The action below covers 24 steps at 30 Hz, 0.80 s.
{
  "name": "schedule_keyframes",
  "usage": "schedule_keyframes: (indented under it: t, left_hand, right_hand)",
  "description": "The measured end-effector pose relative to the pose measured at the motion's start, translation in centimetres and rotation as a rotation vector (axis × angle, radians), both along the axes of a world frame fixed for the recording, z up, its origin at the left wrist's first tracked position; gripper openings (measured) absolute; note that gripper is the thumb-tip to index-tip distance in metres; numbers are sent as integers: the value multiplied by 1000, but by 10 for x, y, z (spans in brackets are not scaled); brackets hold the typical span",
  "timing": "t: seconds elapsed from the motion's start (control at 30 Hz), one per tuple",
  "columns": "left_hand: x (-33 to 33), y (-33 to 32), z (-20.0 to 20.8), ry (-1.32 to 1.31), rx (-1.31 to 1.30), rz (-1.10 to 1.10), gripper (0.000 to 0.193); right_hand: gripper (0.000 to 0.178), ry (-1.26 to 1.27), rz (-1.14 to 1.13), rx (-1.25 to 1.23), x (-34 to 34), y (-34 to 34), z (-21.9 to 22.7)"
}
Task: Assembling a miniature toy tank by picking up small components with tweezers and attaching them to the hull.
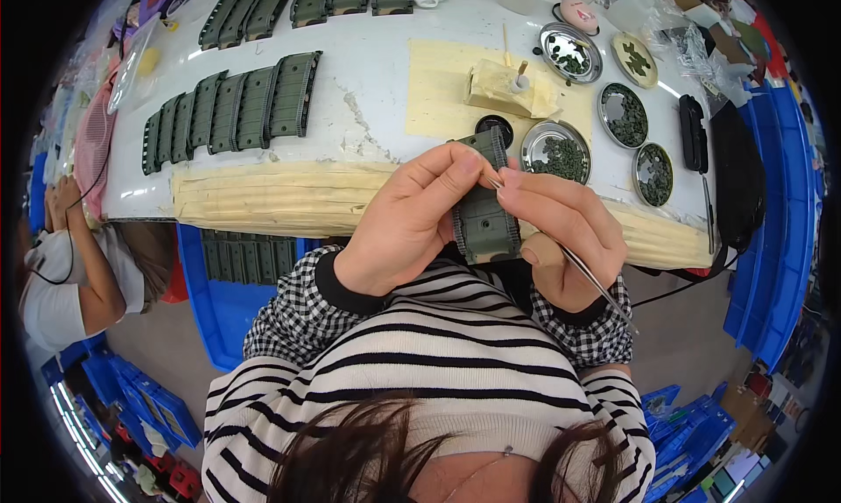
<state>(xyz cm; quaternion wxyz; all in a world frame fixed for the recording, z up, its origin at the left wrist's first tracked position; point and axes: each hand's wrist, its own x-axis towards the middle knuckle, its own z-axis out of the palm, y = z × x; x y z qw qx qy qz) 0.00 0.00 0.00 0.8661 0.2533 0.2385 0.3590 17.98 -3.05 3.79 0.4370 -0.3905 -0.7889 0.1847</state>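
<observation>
A curved green camouflage-patterned plastic part (484, 232) with toothed dark side edges stands between my hands, close to the table's front edge. My left hand (394, 223) is closed at its upper left side, thumb and forefinger pinched near its top. In my right hand (569, 227) are thin metal tweezers (589, 275), their tips meeting my left fingertips over the part. Whatever small piece may be at the tips is too small to make out. Just beyond, a metal dish (557, 125) holds many tiny green pieces, next to a small black round dish (494, 121).
Rows of similar green parts (250, 109) lie on the white table (368, 74). Right of centre are a tape-wrapped block (504, 91), more dishes (602, 109) of small pieces and a black tool (693, 131). A blue crate (206, 293) stands lower left; a person's arm (92, 275) shows farther left.
</observation>
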Motion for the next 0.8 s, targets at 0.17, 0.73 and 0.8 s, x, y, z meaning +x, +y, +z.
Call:
schedule_keyframes:
  t: [0.17,0.73,0.8]
  left_hand:
    - [-6,3,-2,-26,28,-68,27]
    - [-27,11,12,66,-79,271,52]
    - [-28,10,13,37,-115,308,48]
  right_hand:
    - [21,50,-10,41,0,3,-4]
    - [10,-33,-373,-39,5,35,-50]
    - [10,-57,-370,-46,6,36,-50]
